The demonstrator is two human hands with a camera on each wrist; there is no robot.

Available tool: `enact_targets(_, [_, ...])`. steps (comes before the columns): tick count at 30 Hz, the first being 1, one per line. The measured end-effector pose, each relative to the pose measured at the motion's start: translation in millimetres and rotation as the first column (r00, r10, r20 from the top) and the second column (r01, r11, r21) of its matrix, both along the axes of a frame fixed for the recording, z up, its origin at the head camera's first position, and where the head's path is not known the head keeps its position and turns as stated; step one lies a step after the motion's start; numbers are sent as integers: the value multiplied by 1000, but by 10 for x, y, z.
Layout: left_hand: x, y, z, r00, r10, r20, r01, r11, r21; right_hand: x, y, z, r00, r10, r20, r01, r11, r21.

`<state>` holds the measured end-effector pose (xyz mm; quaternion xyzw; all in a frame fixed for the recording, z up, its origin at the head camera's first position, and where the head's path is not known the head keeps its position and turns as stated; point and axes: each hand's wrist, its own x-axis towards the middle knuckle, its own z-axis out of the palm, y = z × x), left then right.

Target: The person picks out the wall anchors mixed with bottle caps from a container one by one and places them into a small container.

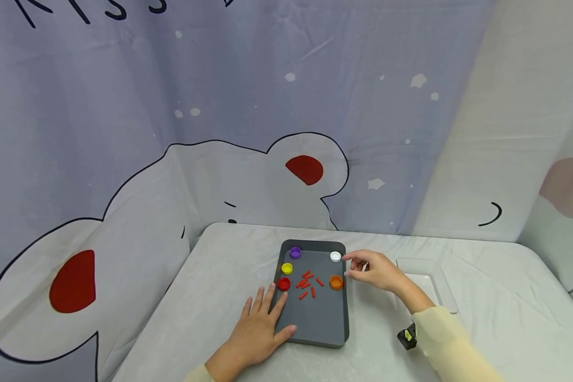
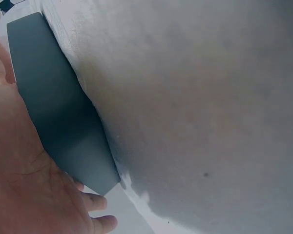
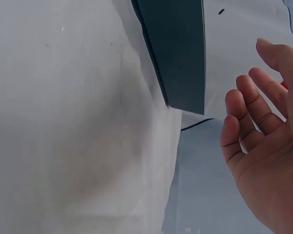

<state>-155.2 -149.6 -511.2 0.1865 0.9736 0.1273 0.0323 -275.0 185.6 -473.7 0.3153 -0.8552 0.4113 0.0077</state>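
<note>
A grey tray (image 1: 320,323) lies on the white cloth. Small round cups stand on it: purple (image 1: 295,252), yellow (image 1: 287,268) and red (image 1: 284,284) along the left, white (image 1: 335,257) and orange (image 1: 336,282) along the right. Several short red sticks (image 1: 313,292) are scattered between them. My left hand (image 1: 258,329) rests at the tray's left edge, fingers spread and straight. At the right edge hovers my right hand (image 1: 370,269), its fingers loosely bent beside the white and orange cups, with nothing visible between them. In the right wrist view its palm (image 3: 273,161) looks bare.
A clear, shallow plastic container (image 1: 444,292) sits right of the tray, partly behind the right forearm. A small black object with a yellow-green mark (image 1: 407,336) shows near the right sleeve. Printed fabric (image 1: 248,95) hangs behind the table.
</note>
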Motion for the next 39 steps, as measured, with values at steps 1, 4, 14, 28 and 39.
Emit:
enact_targets(1, [-2,-1,-5,1000,1,1,-1,1000,-3,-3,-20,-3,1000,4,5,-4,1000,2])
enact_targets(4, [-1,-6,-12,1000,0,-5,0,1000,4,-13,-77,-19,1000,17,20,-18,1000,5])
enact_targets(14, [-14,-7,-22,1000,16,-5,-16,1000,-19,-54,-252,-64,996,80,26,-81,997,4])
enact_targets(28, [-27,-13,-63,1000,11,-17,-12,999,-39,-77,-450,-111,992,128,2,-128,988,90])
enact_targets(39, [-5,4,-18,1000,9,-23,-10,999,-31,-152,-550,-110,994,105,28,-108,961,254])
